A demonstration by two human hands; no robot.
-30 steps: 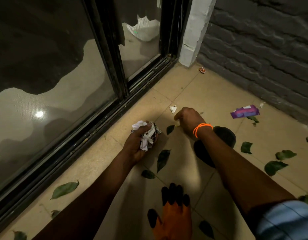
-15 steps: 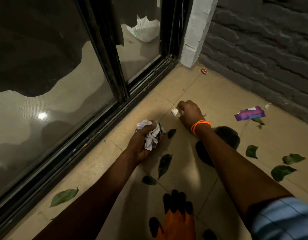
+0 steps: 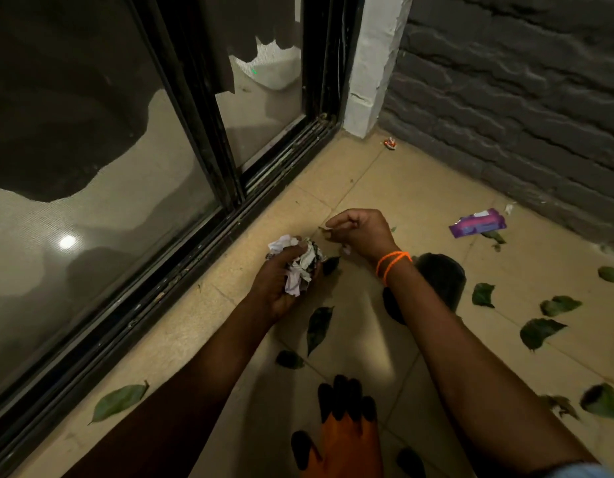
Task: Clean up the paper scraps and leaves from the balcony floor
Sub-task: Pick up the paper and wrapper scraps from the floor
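Head view: the tan tiled balcony floor (image 3: 395,188) is hemmed in by a black-framed sliding glass door (image 3: 195,132) running along the left and a dark grey brick wall (image 3: 522,98) on the right, the two meeting at a white pillar (image 3: 371,63) in the far corner. Open tile lies between the arms and out toward that corner. An orange and black glove (image 3: 343,432) lies on the floor at the bottom edge. Green leaves are scattered about: one large leaf (image 3: 119,401) near the door track, a dark leaf (image 3: 318,326) between the forearms, and several more leaves (image 3: 540,332) off to the right. A purple wrapper (image 3: 478,226) lies near the brick wall; its print is too small to read. A small red and white scrap (image 3: 390,143) sits near the pillar. The left hand (image 3: 281,284) is curled around a crumpled wad of paper scraps (image 3: 298,263), held just above the tiles. The right hand (image 3: 362,232), an orange band (image 3: 393,263) at its wrist, is closed with its fingertips pinching a tiny scrap (image 3: 326,229) just beside the wad.
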